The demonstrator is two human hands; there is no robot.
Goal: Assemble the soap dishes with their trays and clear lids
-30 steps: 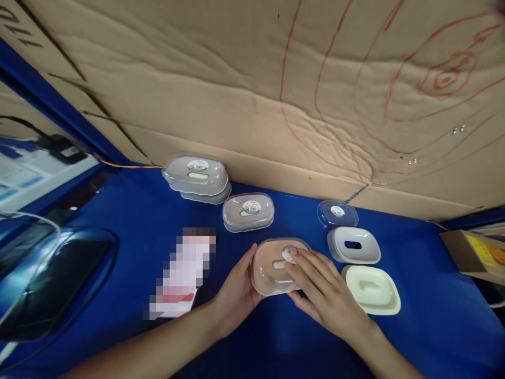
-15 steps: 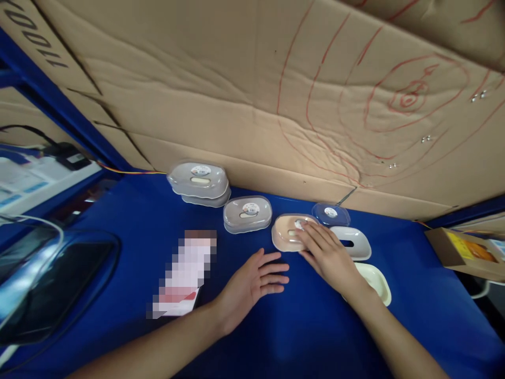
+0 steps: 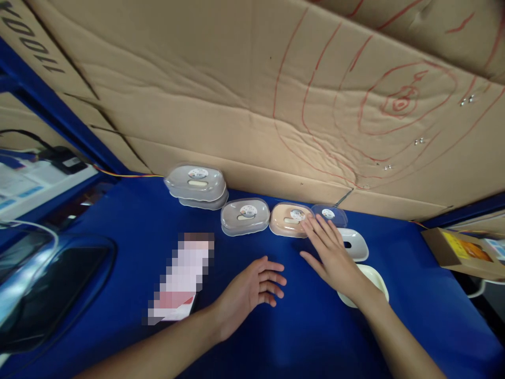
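My right hand (image 3: 330, 257) is open, fingers spread, its fingertips at the right end of a peach soap box (image 3: 279, 225) with a clear lid and round label. I cannot tell if they touch it. My left hand (image 3: 252, 287) hovers open over the blue table, holding nothing. Left of the peach box sits a grey lidded soap box (image 3: 232, 221), and beyond it two more grey ones (image 3: 181, 181) are stacked. Behind my right hand lie a clear lid (image 3: 339, 215), a white tray with a dark slot (image 3: 361, 246) and a pale green dish (image 3: 376, 281), partly hidden by my wrist.
A phone with a blurred screen (image 3: 185, 273) lies left of my left hand. A black tablet-like device (image 3: 67, 289) and cables are at the far left. Cardboard (image 3: 197, 95) with red drawn rings walls the back. A small carton (image 3: 453, 252) stands at right.
The peach soap box has moved back, in line beside the grey one. My right hand has loosened from it, its fingers straightening. My left-hand fingers have curled slightly.
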